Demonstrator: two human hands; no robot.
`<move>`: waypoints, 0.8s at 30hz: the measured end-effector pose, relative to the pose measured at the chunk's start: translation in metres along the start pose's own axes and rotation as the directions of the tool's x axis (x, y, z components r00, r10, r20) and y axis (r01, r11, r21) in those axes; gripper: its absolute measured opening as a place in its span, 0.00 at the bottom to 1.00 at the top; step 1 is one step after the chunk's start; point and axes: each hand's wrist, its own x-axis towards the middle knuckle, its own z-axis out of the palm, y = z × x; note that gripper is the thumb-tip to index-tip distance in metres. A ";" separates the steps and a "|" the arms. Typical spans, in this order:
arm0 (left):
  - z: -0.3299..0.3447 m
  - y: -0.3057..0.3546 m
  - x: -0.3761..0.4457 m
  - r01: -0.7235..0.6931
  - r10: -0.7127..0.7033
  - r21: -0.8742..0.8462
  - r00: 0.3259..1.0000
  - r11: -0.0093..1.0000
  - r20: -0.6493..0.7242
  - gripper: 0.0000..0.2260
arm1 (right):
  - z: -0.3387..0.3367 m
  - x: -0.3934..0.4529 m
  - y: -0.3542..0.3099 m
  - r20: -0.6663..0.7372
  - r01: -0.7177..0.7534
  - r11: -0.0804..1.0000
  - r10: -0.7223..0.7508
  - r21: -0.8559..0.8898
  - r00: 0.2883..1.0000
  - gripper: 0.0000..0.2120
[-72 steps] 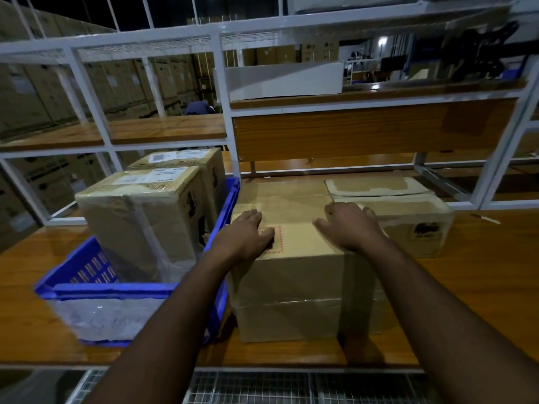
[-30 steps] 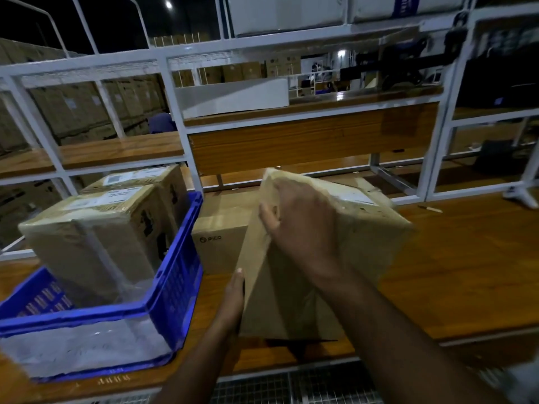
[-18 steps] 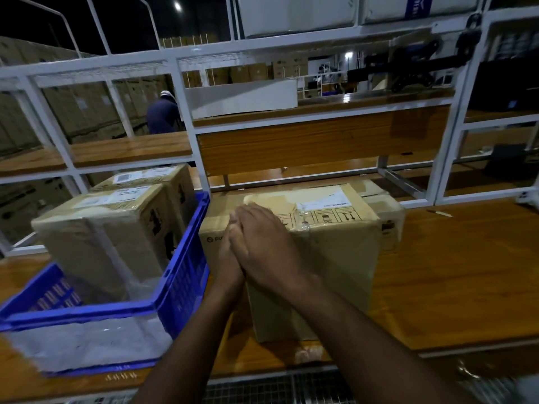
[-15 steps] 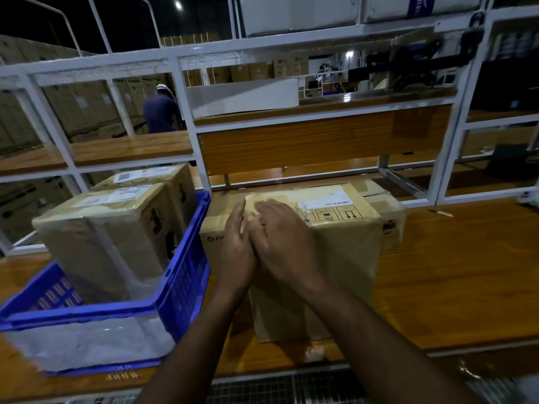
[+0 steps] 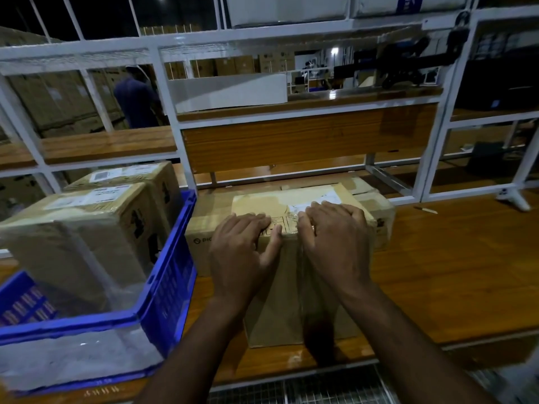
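- As seen from above, wooden counter (image 5: 452, 272) carries all items.
- Blue crate (image 5: 172, 275) at left, near edge, two wrapped cartons (image 5: 81, 243) inside.
- Taped cardboard box (image 5: 280, 301) upright at centre near edge, just right of the crate.
- Left hand (image 5: 242, 252) and right hand (image 5: 335, 243) side by side, apart, fingers laid flat and relaxed over the box's near top edge, pressing it.

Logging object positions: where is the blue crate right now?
Head view, lower left: the crate sits on the bench, left of the centre box, with two wrapped boxes inside.
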 end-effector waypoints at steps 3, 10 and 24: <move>0.000 -0.005 -0.002 -0.002 0.002 0.000 1.000 1.000 0.013 0.23 | -0.001 -0.001 0.008 0.027 -0.023 1.000 0.022 0.009 0.999 0.20; 0.000 -0.014 -0.010 0.028 -0.029 -0.047 1.000 0.998 -0.008 0.22 | 0.006 -0.008 0.022 -0.100 -0.061 0.997 0.066 0.055 0.993 0.16; 0.025 -0.028 -0.116 0.614 -0.451 -0.442 0.785 0.654 0.425 0.31 | 0.042 -0.122 0.066 0.259 -0.503 0.697 0.434 0.510 0.863 0.40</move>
